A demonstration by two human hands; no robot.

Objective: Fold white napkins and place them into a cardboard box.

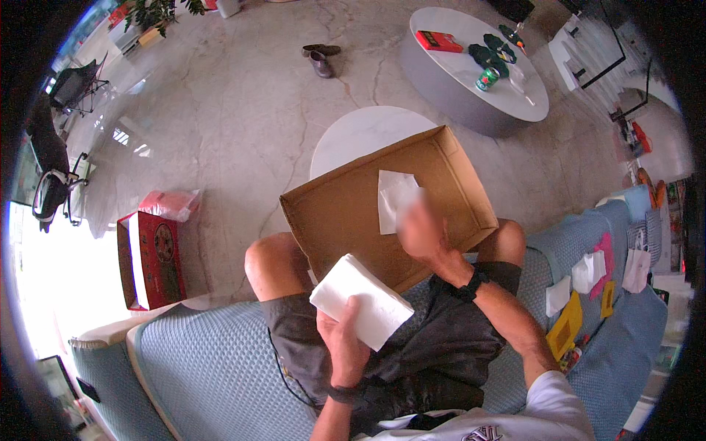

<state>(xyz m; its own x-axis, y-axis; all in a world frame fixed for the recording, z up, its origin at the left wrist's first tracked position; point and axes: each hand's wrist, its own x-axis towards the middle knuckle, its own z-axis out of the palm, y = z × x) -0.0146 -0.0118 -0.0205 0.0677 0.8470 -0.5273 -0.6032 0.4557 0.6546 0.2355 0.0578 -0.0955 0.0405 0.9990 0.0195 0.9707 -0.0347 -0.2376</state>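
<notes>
My left hand (345, 336) grips a folded stack of white paper tissues (364, 300), thumb on top, just short of the near edge of a shallow cardboard box (342, 215). The open box tilts across my knees and overlaps a small round table behind it. Inside lies a creased white tissue (390, 190), partly covered by my right hand (422, 229). That hand is blurred, so I cannot tell whether its fingers pinch the tissue or only rest over it.
Blue quilted sofa (220, 353) under me; at right it bears yellow packets (565, 325) and white tissue stacks (588, 272). A red box (165, 259) stands left. Ahead are the small round table (364, 132), shoes (321, 64), and an oval table (452, 66) with a green can (487, 79).
</notes>
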